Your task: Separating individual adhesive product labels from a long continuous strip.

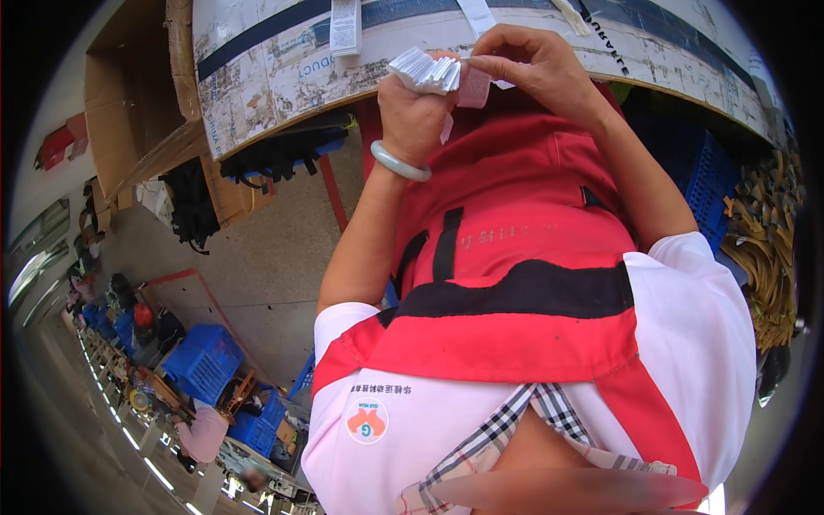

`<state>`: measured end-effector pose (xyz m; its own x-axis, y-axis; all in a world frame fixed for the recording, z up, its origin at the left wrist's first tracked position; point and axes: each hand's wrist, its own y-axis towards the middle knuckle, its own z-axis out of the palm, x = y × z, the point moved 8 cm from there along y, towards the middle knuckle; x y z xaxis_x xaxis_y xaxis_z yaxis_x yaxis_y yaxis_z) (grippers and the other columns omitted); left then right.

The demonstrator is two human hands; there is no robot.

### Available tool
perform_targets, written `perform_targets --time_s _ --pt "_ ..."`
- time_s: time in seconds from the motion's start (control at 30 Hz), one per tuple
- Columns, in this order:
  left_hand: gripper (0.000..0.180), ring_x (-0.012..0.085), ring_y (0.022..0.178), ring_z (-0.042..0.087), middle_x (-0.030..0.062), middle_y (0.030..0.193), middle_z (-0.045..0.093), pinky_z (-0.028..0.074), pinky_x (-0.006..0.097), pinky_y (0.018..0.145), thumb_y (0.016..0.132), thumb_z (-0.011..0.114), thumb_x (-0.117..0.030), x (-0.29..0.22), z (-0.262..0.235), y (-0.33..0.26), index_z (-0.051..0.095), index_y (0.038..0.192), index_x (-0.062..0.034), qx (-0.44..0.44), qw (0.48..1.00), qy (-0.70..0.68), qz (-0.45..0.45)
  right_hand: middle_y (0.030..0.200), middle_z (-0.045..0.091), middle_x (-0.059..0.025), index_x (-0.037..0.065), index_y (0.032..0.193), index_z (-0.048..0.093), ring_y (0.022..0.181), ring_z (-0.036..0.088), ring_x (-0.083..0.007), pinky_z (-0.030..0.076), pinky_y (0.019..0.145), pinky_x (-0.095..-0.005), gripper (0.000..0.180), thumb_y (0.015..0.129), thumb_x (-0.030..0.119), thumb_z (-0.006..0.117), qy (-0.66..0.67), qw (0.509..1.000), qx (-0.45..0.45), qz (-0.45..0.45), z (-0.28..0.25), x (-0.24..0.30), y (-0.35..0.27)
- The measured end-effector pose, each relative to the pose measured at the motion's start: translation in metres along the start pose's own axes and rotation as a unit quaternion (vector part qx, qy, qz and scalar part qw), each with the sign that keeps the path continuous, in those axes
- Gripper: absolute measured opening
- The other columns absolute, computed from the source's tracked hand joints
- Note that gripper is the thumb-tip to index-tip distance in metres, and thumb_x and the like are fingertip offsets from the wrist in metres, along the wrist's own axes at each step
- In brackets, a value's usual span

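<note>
My left hand (410,120), with a pale bangle at the wrist, is closed around a thick bundle of white folded labels (425,72), their ends fanned upward. Close to its right, my right hand (549,75) has thumb and forefinger brought together near the bundle's edge. What those fingertips pinch is too small to make out. A translucent pinkish piece (474,88) hangs between the two hands, in front of my red apron (515,189). Both hands are at the near edge of a worn, whitish worktable (275,94).
A stack of white labels (346,27) and a white strip (477,15) lie on the table. An open cardboard box (129,112) stands left. Black straps (283,154) hang below the tabletop. At right are a blue crate (711,184) and piled brown strips (764,249).
</note>
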<state>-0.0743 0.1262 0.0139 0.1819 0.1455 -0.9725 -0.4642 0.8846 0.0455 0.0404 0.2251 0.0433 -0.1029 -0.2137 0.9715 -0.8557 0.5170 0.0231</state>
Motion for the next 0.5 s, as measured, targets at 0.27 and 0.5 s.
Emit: perform_targets --time_s 0.27,0.5 --pt "0.040 0.0148 0.070 0.064 0.0059 0.086 0.066 0.054 0.026 0.064 0.091 0.062 -0.038 0.041 0.009 -0.009 0.060 0.111 -0.0035 0.073 0.946 -0.224 -0.224 0.077 0.063 -0.0027 0.000 0.091 0.068 0.069 0.057 -0.0082 0.047 0.066 -0.0205 0.018 0.087 0.018 0.070 0.129 0.991 0.037 0.024 0.014 0.014 0.001" --pt "0.035 0.0166 0.078 0.065 0.0059 0.087 0.063 0.055 0.026 0.064 0.091 0.065 -0.027 0.044 0.016 -0.011 0.058 0.113 -0.0006 0.122 0.945 -0.172 -0.251 0.085 0.064 -0.0007 0.005 0.101 0.069 0.076 0.057 -0.0075 0.047 0.068 -0.0223 0.018 0.091 0.019 0.066 -0.008 1.000 -0.013 0.005 0.002 -0.014 0.010"
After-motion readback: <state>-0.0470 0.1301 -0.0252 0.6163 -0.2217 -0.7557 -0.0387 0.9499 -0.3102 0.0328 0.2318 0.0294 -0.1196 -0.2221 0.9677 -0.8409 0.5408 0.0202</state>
